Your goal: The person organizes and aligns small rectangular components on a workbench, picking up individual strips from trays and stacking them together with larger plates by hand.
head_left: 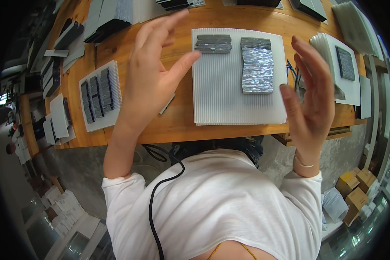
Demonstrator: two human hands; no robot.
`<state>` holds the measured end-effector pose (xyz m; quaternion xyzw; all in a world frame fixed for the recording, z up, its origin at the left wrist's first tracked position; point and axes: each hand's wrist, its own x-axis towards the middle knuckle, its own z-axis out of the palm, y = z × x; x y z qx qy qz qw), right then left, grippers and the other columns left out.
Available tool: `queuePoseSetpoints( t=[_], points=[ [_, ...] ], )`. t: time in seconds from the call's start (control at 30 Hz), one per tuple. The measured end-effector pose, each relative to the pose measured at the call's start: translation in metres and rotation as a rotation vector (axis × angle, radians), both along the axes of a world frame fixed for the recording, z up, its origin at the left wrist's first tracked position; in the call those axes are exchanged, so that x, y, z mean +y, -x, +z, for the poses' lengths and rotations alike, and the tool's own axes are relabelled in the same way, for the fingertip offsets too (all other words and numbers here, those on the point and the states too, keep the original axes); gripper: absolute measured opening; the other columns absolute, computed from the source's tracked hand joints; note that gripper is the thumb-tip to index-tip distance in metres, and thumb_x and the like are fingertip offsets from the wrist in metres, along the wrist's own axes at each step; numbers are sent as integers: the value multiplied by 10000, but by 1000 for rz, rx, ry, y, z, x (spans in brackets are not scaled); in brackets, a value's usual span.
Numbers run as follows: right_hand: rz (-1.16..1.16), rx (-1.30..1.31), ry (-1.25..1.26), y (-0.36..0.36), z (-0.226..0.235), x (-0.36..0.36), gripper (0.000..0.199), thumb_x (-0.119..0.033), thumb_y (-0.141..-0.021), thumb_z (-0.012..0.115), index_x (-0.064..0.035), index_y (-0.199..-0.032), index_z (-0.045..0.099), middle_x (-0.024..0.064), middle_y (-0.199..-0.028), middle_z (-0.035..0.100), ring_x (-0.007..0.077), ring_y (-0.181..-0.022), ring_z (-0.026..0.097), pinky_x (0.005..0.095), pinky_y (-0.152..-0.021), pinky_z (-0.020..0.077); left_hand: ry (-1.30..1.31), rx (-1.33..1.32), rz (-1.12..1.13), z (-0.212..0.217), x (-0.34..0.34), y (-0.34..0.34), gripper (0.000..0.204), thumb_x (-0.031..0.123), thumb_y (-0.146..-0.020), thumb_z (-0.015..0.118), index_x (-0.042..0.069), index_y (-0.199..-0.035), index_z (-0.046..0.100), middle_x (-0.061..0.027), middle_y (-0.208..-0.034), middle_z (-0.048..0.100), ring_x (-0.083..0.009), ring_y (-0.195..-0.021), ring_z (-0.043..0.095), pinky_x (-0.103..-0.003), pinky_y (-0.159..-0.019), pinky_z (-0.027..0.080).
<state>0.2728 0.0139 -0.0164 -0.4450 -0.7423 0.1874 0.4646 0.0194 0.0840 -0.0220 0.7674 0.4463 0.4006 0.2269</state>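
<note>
Both of my hands are raised over the wooden table, fingers apart and holding nothing. My left hand (154,60) hovers just left of a stack of white corrugated plastic sheets (216,95), its thumb near the sheet's edge. My right hand (312,95) is at the stack's right side. On the top sheet lie a short row of thin grey strips (213,44) at the upper left and a longer block of shiny silver-grey strips (257,67) to the right.
Left on the table, another corrugated sheet (89,122) carries dark strips. A white sheet stack (346,93) with a dark block stands at the right, near blue-handled scissors or pliers (291,68). Dark stacks line the far edge. A black cable (151,208) hangs over my shirt.
</note>
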Motion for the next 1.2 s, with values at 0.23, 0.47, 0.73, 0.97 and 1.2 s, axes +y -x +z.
queuePoseSetpoints(
  t=[0.23,0.47,0.73,0.97,1.2],
  points=[
    [247,450,477,55,47,9,690,-495,-969,225,-62,-1496,120,212,-1502,258,304,-1400,263,408,-1156,163,361,-1014,-112,3,-13,-31,537,268,-981,377,-63,-1400,321,-193,-1418,390,-310,-1312,395,-399,-1105,297],
    [217,512,474,86,37,29,695,-504,-968,216,-60,-1494,125,212,-1501,261,304,-1399,263,406,-1154,159,440,-996,-108,4,-9,-38,565,292,-983,368,-62,-1413,276,-195,-1441,336,-307,-1337,334,-399,-1115,254],
    [197,583,471,94,28,37,701,-515,-967,206,-57,-1493,130,212,-1500,263,304,-1399,264,404,-1153,155,521,-973,-94,10,-11,-35,599,319,-985,358,-62,-1427,224,-198,-1469,275,-303,-1366,264,-399,-1127,205],
    [170,658,457,95,22,37,707,-524,-967,197,-55,-1492,134,211,-1500,266,304,-1399,265,402,-1152,151,592,-937,-94,19,-17,-35,631,343,-987,350,-62,-1440,179,-200,-1493,221,-299,-1391,203,-399,-1138,163],
    [145,741,439,93,15,38,714,-534,-966,188,-53,-1491,139,211,-1499,269,304,-1398,266,400,-1150,147,662,-891,-93,27,-17,-34,665,367,-989,341,-62,-1453,134,-203,-1517,167,-296,-1417,142,-399,-1148,120]
  ],
)
